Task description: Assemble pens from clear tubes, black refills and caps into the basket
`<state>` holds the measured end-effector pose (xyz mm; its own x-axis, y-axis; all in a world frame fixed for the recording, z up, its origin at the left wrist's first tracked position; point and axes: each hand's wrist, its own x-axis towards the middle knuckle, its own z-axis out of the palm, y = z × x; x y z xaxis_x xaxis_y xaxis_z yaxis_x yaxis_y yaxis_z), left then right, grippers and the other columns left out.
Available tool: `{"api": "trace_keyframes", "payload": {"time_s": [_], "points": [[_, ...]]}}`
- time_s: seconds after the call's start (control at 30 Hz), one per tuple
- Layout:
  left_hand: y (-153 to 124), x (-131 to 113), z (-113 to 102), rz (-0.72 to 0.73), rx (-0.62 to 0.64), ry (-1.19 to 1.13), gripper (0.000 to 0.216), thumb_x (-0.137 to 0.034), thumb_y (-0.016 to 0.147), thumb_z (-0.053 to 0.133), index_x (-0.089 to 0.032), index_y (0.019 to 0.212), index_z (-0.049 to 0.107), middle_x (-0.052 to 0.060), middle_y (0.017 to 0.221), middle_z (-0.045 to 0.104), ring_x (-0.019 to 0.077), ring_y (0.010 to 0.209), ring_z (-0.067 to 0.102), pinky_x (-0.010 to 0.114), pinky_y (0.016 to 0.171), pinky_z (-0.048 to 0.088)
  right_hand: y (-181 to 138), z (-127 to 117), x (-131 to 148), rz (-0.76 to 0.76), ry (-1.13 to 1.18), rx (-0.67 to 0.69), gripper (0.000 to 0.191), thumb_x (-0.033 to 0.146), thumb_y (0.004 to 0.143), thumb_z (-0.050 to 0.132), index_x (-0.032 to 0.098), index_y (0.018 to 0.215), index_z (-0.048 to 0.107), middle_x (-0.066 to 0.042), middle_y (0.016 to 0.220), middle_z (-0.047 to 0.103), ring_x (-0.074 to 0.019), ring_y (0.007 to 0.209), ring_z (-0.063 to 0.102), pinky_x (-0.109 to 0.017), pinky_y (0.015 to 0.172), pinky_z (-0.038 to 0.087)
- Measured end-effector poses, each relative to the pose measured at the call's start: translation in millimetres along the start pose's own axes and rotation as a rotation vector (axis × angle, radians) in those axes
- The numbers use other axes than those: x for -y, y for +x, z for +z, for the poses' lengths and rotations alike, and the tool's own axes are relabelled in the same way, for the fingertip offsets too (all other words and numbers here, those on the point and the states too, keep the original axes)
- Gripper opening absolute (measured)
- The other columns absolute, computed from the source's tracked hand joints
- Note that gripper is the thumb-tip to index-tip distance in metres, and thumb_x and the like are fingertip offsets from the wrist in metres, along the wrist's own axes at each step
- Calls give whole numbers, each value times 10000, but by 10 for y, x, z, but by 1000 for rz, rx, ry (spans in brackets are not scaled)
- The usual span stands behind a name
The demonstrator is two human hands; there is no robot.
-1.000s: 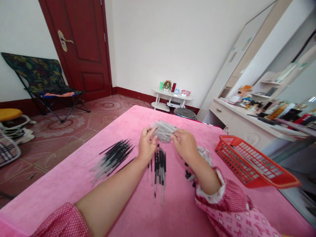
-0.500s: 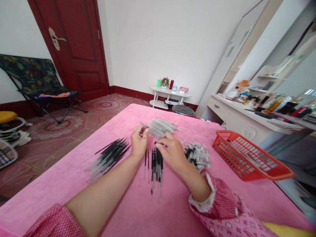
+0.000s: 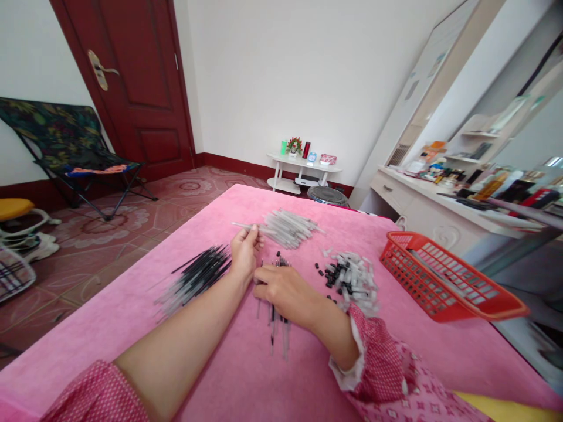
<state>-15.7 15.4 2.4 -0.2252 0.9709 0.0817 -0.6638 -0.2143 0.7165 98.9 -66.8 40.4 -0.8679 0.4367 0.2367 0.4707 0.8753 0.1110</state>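
Observation:
My left hand (image 3: 245,251) is closed around a clear pen barrel (image 3: 240,225), which points left from between thumb and fingers. Lower and to the right, my right hand (image 3: 288,290) reaches down with curled fingers onto a thin pen refill (image 3: 258,308) at the left of a small group of black-and-clear refills (image 3: 272,337). That hand partly covers the group. Just beyond both hands lies a heap of clear barrels (image 3: 290,228). A bundle of black and grey pen pieces (image 3: 197,275) rests left of my left forearm. One small black plug (image 3: 278,254) sits above my right hand.
Right of my right hand is a pile of clear caps (image 3: 358,278) mixed with small black plugs (image 3: 328,283). A red plastic basket (image 3: 440,258) with long pieces inside stands at the right on the pink table cover (image 3: 246,375). A dressing table (image 3: 422,205) lies beyond.
My right hand has moved down and left, from beside the barrel heap to the loose refills. My left hand has shifted slightly, and its barrel shows more plainly, pointing left.

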Motion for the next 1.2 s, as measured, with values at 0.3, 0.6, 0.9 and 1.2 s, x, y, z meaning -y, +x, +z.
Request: {"api": "trace_keyframes", "payload": {"time_s": [0.3, 0.6, 0.9, 1.2], "points": [[-25, -19, 12, -112, 27, -97, 178, -249, 695, 673, -129, 792, 584, -26, 597, 550, 39, 490, 506, 137, 464, 396, -15, 10, -23, -43, -34, 5, 132, 182, 886, 463, 172, 834, 584, -16, 892, 580, -136, 819, 494, -254, 663, 368], [14, 19, -38, -128, 45, -164, 127, -215, 710, 665, -133, 768, 587, -21, 617, 574, 36, 508, 529, 132, 495, 426, -59, 28, -55, -121, -18, 8, 151, 171, 907, 416, 163, 845, 554, -28, 887, 583, -144, 859, 464, -265, 674, 366], [6, 3, -35, -155, 27, -182, 95, -181, 723, 648, -132, 761, 575, -12, 614, 573, 43, 498, 529, 130, 464, 428, -50, 36, -28, -133, -30, 9, 173, 187, 911, 409, 165, 806, 544, -20, 897, 568, -143, 855, 468, -257, 667, 373], [-5, -37, -2, -212, 28, -309, 51, -127, 783, 582, -111, 735, 585, 12, 616, 590, 55, 521, 555, 137, 492, 468, -149, -75, -90, 218, 370, -630, 171, 144, 881, 393, 183, 971, 533, -67, 914, 603, -154, 896, 550, -304, 781, 464]]}}
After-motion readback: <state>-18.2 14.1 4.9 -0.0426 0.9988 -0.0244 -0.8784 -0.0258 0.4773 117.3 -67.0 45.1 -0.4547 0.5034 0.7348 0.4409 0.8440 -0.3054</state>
